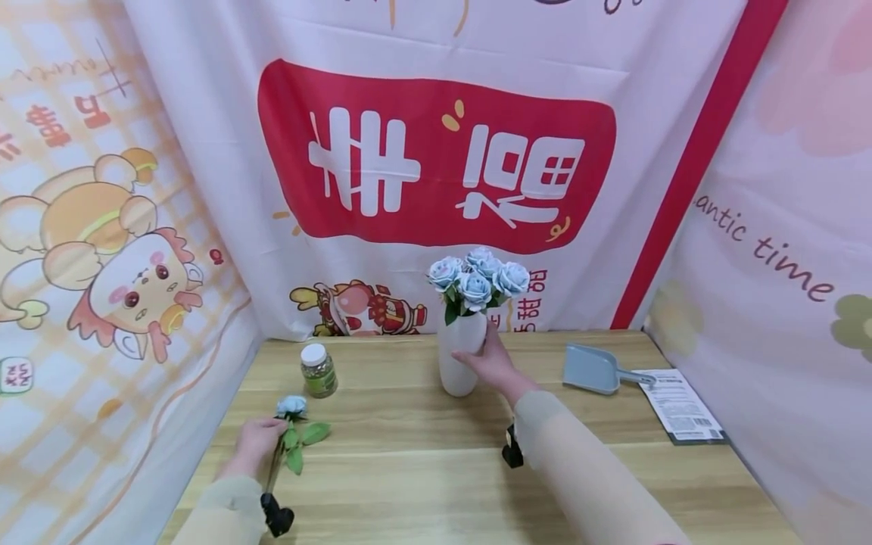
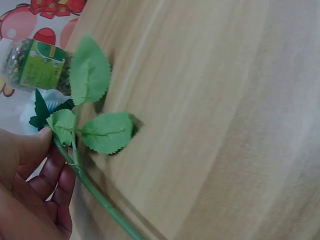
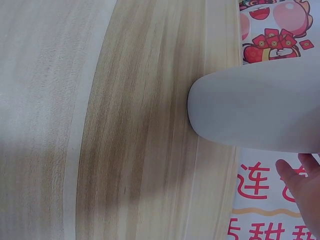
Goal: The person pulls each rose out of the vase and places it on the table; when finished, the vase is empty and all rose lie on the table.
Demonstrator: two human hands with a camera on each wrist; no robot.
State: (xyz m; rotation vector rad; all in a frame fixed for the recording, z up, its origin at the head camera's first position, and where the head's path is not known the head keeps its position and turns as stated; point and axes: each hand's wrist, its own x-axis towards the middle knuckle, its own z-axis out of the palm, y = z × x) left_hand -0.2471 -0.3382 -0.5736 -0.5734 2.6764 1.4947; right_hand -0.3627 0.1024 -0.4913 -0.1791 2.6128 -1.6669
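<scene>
On the far cloth backdrop (image 1: 436,45), a red panel (image 1: 436,166) carries large white characters, 幸 and 福, turned sideways; red lettering below includes 连 and 甜甜. Dark script on the right cloth (image 1: 783,189) reads "antic time". Print on the jar label (image 2: 42,65) and flat packet (image 1: 684,409) is illegible.

White-lidded jar (image 1: 319,371) stands L on tbl (image 1: 402,431) — grey dustpan (image 1: 591,369) lies R, overlapping printed pkt (image 1: 684,409).

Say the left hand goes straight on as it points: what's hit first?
Likely the white-lidded jar, beyond the blue rose the left hand holds; height above the table is hard to judge, so it might clear the jar.
</scene>
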